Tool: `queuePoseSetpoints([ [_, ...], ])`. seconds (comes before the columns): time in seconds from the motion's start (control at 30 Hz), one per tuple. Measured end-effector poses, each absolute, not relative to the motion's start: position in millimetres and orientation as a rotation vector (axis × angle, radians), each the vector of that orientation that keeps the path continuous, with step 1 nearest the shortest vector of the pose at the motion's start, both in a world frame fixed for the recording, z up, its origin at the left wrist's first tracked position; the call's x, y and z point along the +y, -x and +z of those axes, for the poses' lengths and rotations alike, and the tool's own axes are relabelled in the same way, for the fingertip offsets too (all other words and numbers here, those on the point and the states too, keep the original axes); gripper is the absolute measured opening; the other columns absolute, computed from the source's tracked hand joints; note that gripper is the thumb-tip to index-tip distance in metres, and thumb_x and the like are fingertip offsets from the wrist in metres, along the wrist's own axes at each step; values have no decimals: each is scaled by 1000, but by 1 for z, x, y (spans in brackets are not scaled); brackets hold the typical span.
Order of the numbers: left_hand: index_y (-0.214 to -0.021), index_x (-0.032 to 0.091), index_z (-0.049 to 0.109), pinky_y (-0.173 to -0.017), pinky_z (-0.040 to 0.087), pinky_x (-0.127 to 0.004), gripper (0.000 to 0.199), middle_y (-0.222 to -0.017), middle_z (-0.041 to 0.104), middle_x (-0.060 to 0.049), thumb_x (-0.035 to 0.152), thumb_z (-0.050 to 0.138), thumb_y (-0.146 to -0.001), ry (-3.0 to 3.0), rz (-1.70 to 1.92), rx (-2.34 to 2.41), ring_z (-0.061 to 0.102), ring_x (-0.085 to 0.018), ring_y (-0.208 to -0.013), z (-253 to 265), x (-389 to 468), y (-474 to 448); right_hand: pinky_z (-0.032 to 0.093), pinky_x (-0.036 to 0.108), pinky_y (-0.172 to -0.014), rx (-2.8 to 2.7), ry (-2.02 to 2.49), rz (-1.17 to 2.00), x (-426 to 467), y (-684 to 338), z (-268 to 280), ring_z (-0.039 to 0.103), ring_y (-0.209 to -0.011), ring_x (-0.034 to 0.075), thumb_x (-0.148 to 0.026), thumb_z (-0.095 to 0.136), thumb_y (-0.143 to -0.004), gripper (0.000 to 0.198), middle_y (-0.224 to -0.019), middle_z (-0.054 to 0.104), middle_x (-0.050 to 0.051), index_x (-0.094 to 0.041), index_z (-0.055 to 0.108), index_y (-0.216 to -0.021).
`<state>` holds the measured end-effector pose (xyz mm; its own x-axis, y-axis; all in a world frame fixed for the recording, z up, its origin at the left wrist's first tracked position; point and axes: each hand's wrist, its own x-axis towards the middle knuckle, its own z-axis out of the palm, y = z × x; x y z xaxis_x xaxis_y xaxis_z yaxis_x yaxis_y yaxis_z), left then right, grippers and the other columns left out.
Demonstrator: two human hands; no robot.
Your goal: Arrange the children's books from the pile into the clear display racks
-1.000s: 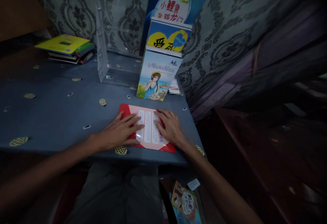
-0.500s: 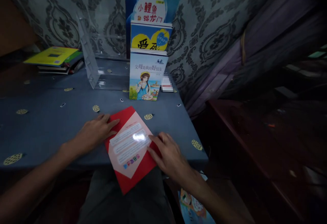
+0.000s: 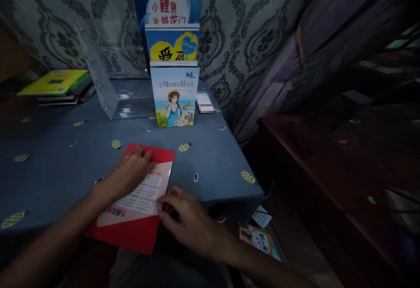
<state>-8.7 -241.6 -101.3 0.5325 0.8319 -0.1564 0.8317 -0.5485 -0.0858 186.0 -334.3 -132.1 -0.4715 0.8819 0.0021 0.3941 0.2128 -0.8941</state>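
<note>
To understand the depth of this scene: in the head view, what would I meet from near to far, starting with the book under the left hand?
Red-and-pink book, pale-blue picture book, blue-and-yellow book, tall blue book, patterned backdrop.

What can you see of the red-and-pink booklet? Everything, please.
The booklet is thin, with a smooth, paper-like red cover, a pink panel, pale text blocks and small coloured figures; the print is unreadable. It lies slanted, overhanging the table's near edge. The left hand rests on it; the right hand's fingertips are at its right edge, pinch unclear.
</note>
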Motion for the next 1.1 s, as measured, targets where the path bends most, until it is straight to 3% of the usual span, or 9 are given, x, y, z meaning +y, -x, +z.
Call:
queuePoseSetpoints([
  [0.13,-113,15,63,-89,52,-40,31,-116,65,-16,33,39,-104,2754,221,-1522,61,-30,-116,-105,-236,8,53,32,-91,-2011,1095,1193,-334,-171,-132,65,-99,19,-16,62,-91,15,-107,66,8,-17,71,-103],
  [0.33,-122,5,59,-91,53,-45,63,-126,62,-26,61,53,-95,2655,176,-1638,60,-38,-118,-110,-240,-12,53,32,-94,-2053,1022,1195,-331,-169,-132,66,-103,19,-15,63,-91,13,-108,70,8,-17,72,-101],
  [0.53,-114,7,64,-76,56,-40,42,-114,66,-22,44,54,-97,2555,387,-1678,63,-35,-109,-89,-255,-43,53,29,-91,-2172,895,1278,-319,-190,-125,70,-100,18,-14,61,-93,23,-110,76,8,-17,74,-111],
  [0.73,-108,5,66,-72,55,-36,28,-101,72,-21,24,50,-96,2567,468,-1679,71,-32,-94,-82,-255,-56,53,28,-86,-2305,846,1234,-303,-217,-121,72,-95,19,-18,58,-96,24,-109,78,10,-15,74,-114],
  [1.1,-83,18,67,-65,41,-31,28,-80,75,-9,26,44,-97,2642,232,-1899,74,-25,-79,-79,-254,-35,50,27,-77,-2255,1034,978,-256,-247,-127,70,-84,17,-17,56,-96,20,-95,78,6,-16,75,-105],
])
